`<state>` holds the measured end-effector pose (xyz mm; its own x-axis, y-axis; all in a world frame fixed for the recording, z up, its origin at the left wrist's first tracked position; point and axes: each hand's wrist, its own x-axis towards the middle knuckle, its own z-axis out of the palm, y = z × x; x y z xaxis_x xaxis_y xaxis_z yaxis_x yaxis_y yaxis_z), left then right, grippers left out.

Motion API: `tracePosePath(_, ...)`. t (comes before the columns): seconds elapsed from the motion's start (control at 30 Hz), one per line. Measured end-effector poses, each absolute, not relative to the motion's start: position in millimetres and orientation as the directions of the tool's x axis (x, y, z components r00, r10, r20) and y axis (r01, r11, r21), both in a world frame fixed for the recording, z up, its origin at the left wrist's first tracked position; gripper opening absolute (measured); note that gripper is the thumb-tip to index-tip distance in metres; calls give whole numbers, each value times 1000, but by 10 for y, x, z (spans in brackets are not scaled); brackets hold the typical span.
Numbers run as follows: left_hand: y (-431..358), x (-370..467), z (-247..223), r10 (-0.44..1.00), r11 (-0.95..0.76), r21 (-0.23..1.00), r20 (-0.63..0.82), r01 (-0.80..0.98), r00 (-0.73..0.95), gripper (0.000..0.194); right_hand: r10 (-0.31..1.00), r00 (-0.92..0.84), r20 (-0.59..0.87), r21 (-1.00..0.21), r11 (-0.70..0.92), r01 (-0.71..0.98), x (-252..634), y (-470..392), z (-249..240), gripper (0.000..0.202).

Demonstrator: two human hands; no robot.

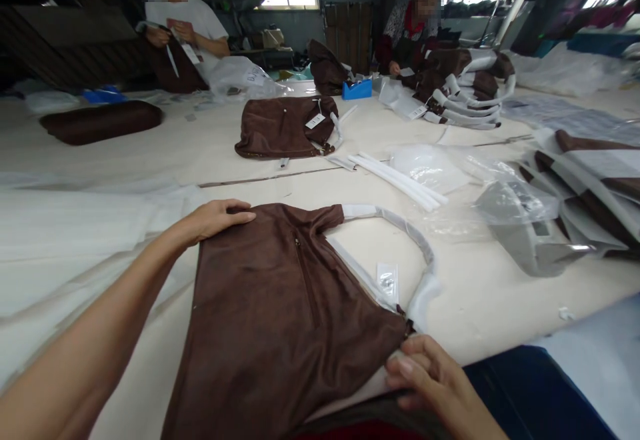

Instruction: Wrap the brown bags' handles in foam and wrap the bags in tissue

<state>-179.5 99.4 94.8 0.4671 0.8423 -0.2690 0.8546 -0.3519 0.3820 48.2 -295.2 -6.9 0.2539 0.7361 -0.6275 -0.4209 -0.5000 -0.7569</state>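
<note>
A brown leather handbag (pixel 250 307) lies flat on the table in front of me. Its handle (pixel 425 247) is wrapped in white material and arches to the right. A zip (pixel 306 280) runs down the bag's face, and a white tag (pixel 387 281) lies inside the handle loop. My left hand (pixel 220 219) rests on the bag's far left corner, fingers stretched out and thumb apart. Close by the near right corner, beside the handle's metal fitting (pixel 409 327), is my right hand (pixel 425 373) with curled fingers; anything between them is hidden.
Another brown bag (pixel 280 127) lies farther back, with white strips (pixel 400 180) and clear plastic (pixel 430 167) nearby. A blue tape dispenser (pixel 357 89) stands behind. Wrapped bags (pixel 465 87) pile up at back right. Two people (pixel 187 20) work across the table, one holding a brown bag.
</note>
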Motion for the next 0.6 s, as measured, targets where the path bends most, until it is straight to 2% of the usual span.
tracePosePath(0.1,1042,-1859,958,867,-285,371,-294,884,403,66,729,354,-585,-783,-394,-482,439,-2719,-25,64)
tracePosePath(0.23,873,-2066,1043,879,-135,410,-370,902,300,70,797,399,-453,-859,-271,-434,683,-2198,56,78)
tracePosePath(0.33,452,-2229,1038,849,-19,506,-448,863,281,77,885,411,-216,-948,-89,-307,997,-1644,102,80)
tracePosePath(0.4,119,-2333,945,783,82,601,-532,795,322,74,918,391,-57,-982,19,-187,1218,-1300,114,78)
tracePosePath(0.47,-144,-2458,801,730,77,646,-556,760,398,66,920,392,-24,-998,1,-63,1404,-1076,101,80)
tracePosePath(0.53,-269,-2595,659,805,-17,589,-471,808,360,59,894,441,-76,-993,-109,49,1523,-1027,79,83)
tracePosePath(0.6,-260,-2687,572,931,-95,459,-273,883,242,60,871,485,-76,-973,-172,155,1556,-1147,86,79)
